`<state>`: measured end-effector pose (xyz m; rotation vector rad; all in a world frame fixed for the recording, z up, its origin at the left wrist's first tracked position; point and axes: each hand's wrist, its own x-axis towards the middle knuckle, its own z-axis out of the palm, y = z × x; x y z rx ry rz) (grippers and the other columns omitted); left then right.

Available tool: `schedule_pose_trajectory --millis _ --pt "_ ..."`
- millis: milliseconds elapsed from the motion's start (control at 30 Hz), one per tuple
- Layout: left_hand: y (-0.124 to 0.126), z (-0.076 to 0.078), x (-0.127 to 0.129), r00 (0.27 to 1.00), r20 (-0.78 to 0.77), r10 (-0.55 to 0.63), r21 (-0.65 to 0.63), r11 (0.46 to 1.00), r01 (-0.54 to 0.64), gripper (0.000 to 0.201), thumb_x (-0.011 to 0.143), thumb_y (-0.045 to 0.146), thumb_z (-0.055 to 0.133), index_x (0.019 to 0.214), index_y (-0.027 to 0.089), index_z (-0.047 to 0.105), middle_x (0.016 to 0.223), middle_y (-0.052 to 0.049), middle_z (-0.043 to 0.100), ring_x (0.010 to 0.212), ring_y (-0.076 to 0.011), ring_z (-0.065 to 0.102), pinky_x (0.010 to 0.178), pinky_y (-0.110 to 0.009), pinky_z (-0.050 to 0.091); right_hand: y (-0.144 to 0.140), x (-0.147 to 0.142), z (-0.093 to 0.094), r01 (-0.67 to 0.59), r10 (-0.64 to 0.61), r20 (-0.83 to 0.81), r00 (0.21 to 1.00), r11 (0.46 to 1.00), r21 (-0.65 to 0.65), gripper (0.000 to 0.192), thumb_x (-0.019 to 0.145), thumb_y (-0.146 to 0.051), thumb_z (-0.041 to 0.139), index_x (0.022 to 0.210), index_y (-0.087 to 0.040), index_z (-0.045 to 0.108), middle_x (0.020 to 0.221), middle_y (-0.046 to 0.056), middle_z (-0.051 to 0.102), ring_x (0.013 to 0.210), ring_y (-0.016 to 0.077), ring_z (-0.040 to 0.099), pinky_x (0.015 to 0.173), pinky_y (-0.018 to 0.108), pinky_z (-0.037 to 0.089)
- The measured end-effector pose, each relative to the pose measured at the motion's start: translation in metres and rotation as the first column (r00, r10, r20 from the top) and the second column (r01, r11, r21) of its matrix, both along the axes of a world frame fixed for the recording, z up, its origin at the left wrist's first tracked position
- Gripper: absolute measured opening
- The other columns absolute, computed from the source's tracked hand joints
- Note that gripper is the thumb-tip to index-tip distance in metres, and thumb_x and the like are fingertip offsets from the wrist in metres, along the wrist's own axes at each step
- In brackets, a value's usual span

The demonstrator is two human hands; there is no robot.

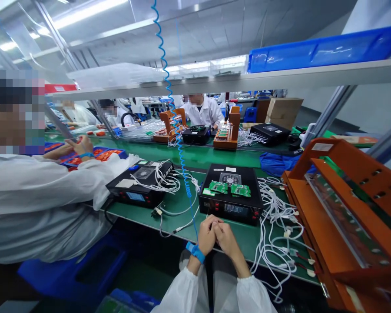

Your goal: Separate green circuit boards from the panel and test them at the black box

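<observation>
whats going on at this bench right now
A person in white sleeves sits at a green workbench with both hands together at its near edge: the left hand, wearing a blue wrist strap on a coiled blue cord, meets the right hand. Whether the fingers hold anything cannot be told. Just beyond them sits a black box-shaped tester with two green circuit boards on top, and loose white cables lie to its right. A co-worker's white sleeve leans in from the left.

Two green circuit boards (230, 188), two hands (217, 237)
</observation>
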<state>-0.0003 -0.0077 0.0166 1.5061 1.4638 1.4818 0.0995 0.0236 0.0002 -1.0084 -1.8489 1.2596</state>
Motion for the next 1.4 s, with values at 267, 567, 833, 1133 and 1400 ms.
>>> schedule_pose_trajectory --millis 267,567,833,1133,1400 --pt "0.0009 0.0000 0.0015 1.000 0.009 0.018 0.008 1.000 -0.018 0.031 0.092 0.026 0.045 0.080 0.017 0.073 0.078 -0.005 0.067 0.076 -0.0194 0.061 0.073 -0.031 0.044 0.0004 -0.0002 0.0022 0.013 -0.013 -0.003 1.000 1.000 0.009 0.072 0.088 -0.080 0.026 0.053 -0.019 0.042 0.047 0.002 0.043 0.048 0.0117 0.037 0.046 0.023 0.025" --pt "0.0014 0.0018 0.0029 0.998 -0.004 0.058 0.003 0.998 -0.058 0.031 0.090 0.023 0.046 0.076 0.017 0.072 0.077 -0.005 0.068 0.075 -0.0187 0.061 0.073 -0.030 0.045 0.0010 0.0000 0.0035 -0.016 0.015 -0.028 0.999 0.999 -0.038 0.075 0.085 -0.085 0.026 0.053 -0.020 0.043 0.045 0.002 0.042 0.047 0.0125 0.038 0.045 0.024 0.025" --pt "0.0029 -0.0032 0.0034 0.996 0.012 0.085 0.007 0.996 -0.085 0.029 0.088 0.017 0.048 0.076 0.018 0.074 0.077 -0.004 0.069 0.077 -0.0194 0.061 0.075 -0.031 0.045 0.0021 0.0002 0.0045 0.001 -0.003 -0.021 1.000 0.996 -0.092 0.077 0.076 -0.093 0.029 0.053 -0.020 0.043 0.047 0.003 0.041 0.045 0.0132 0.035 0.044 0.027 0.025" --pt "0.0047 -0.0030 0.0022 0.996 0.036 0.081 0.008 0.997 -0.081 0.028 0.086 0.014 0.048 0.076 0.018 0.075 0.078 -0.005 0.070 0.077 -0.0195 0.061 0.073 -0.031 0.045 0.0022 0.0005 0.0032 -0.004 0.001 -0.034 0.999 0.996 -0.094 0.075 0.077 -0.092 0.031 0.053 -0.021 0.041 0.047 0.001 0.039 0.045 0.0127 0.034 0.044 0.027 0.025" --pt "0.0001 -0.0003 0.0019 0.998 0.035 0.043 0.003 0.999 -0.043 0.029 0.089 0.023 0.047 0.077 0.017 0.072 0.078 -0.005 0.067 0.077 -0.0188 0.060 0.074 -0.029 0.043 0.0003 -0.0004 0.0050 -0.011 0.010 -0.022 1.000 0.998 -0.054 0.077 0.079 -0.091 0.026 0.054 -0.020 0.041 0.047 0.001 0.040 0.048 0.0115 0.034 0.045 0.025 0.024"
